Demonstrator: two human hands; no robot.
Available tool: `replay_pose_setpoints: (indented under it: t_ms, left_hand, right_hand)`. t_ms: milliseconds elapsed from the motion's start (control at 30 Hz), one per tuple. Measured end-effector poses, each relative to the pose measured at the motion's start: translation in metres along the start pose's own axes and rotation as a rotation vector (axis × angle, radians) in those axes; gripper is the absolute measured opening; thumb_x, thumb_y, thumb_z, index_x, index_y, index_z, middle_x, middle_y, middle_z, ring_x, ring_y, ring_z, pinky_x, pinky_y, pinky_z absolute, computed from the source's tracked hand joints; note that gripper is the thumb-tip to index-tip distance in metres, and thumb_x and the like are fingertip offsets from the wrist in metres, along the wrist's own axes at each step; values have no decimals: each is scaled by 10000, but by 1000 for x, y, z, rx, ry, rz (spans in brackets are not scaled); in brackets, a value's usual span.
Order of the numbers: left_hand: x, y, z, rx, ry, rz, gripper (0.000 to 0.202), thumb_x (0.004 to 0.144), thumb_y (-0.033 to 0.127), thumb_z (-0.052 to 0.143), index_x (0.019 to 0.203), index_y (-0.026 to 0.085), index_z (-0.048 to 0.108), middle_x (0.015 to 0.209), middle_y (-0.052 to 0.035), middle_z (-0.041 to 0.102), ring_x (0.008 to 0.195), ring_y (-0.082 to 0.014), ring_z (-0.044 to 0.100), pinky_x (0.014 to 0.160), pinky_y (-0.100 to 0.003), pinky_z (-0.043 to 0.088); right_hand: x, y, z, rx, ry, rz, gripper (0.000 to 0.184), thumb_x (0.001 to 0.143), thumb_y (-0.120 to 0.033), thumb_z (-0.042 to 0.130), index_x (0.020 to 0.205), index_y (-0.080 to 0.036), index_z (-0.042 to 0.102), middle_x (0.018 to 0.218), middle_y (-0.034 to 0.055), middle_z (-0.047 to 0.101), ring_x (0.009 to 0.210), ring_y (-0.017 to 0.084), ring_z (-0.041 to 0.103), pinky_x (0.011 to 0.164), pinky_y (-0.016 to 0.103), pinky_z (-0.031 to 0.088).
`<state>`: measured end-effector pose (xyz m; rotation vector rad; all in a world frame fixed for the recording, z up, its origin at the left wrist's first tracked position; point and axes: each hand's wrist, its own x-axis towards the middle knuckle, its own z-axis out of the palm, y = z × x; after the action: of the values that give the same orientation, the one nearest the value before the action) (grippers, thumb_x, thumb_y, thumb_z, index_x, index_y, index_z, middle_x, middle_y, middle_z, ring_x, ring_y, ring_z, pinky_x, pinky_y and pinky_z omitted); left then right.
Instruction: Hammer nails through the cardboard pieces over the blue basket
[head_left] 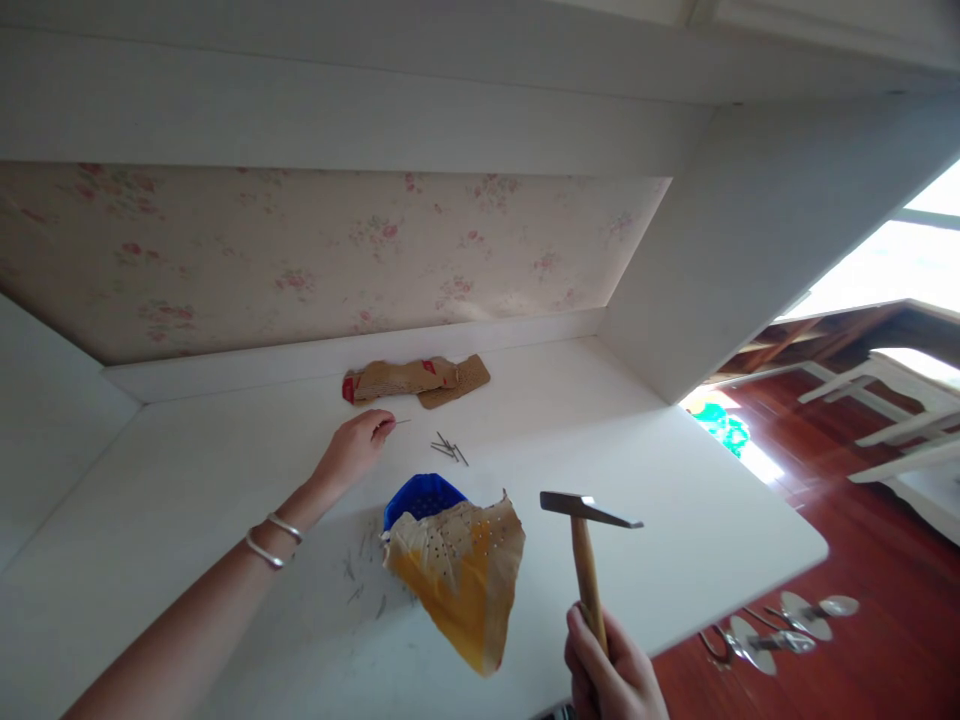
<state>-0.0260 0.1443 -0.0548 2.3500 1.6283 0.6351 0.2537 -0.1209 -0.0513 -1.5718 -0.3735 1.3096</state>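
My left hand [365, 441] pinches a thin nail [403, 421] that sticks out to the right, above the white tabletop. Just right of it lies a small heap of loose nails [450, 448]. In my right hand [611, 665] is a hammer [586, 560], held upright by its wooden handle with the metal head at the top. Between my hands a blue plastic basket [424, 494] with holes sits partly under a torn brown and yellow sheet [465, 575] dotted with small punctures.
Folded cardboard pieces [412, 380] lie near the back ledge. The white tabletop [600, 430] has dark scuffs left of the basket. A white side panel [720, 220] rises at right, and a cabinet hangs overhead. Beyond the table edge are a reddish floor and white furniture [900, 400].
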Motion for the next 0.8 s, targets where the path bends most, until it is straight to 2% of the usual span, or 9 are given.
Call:
replay_pose_setpoints:
  t_ms: [100,167,233,300,400,500,567,700,800]
  left_hand:
    - [-22,28,-23,-109,59,15,294,969,396,461,985,194,675,821,-26,690,724,-156,643,696,-229,499]
    - [-37,51,-37,-338,112,-4,280,938,413,527,935,195,703,780,-15,670,667,-140,629,651,-218,505]
    - [-51,74,-46,-515,98,-37,260,913,419,581,889,202,722,829,-20,672,646,-126,628,630,-213,521]
    - [-62,96,-49,-688,31,-67,238,892,416,620,874,206,733,831,-20,672,614,-123,633,604,-219,542]
    - [-74,120,-44,-827,-21,-73,212,857,405,674,807,211,745,764,-14,666,547,-116,617,546,-219,541]
    - [-79,134,-34,-820,20,-43,189,829,391,715,741,228,752,734,-10,676,525,-105,596,530,-210,533]
    - [-80,139,-27,-823,28,-51,189,832,400,710,754,235,759,756,-15,699,531,-108,609,494,-200,529]
    - [-84,142,-14,-906,-58,-201,241,855,446,663,835,228,762,820,-25,746,505,-123,653,360,-182,499]
    - [-86,142,-7,-964,-73,-250,252,837,448,689,876,211,765,753,-19,752,540,-148,693,467,-221,590]
  right_hand:
    - [0,-3,5,-4,-2,17,581,617,-719,750,691,-233,440,441,-149,328,308,11,240,262,118,197]
    - [1,-5,8,-5,-10,21,575,632,-716,741,700,-236,432,441,-154,334,291,6,234,249,111,196]
    - [3,-7,11,-5,-26,10,571,657,-717,723,694,-237,416,437,-155,339,279,1,230,242,104,200]
    - [4,-8,14,1,-43,-8,571,675,-716,712,685,-236,404,433,-154,346,277,-3,221,238,99,203]
    - [4,-8,18,15,-62,-27,562,692,-708,709,688,-234,407,432,-153,352,282,-6,208,235,93,204]
    - [3,-6,21,21,-72,-31,562,708,-715,690,688,-234,400,438,-154,341,288,-6,207,237,90,199]
    - [4,-4,22,26,-77,-29,561,711,-716,686,701,-236,397,458,-153,333,302,-6,204,248,92,194]
    - [11,2,22,-24,-55,-66,527,733,-685,689,726,-235,417,487,-147,309,361,10,216,290,98,182]
    - [16,2,22,-138,-28,-130,520,776,-697,630,688,-233,412,462,-131,346,355,22,255,297,118,199]
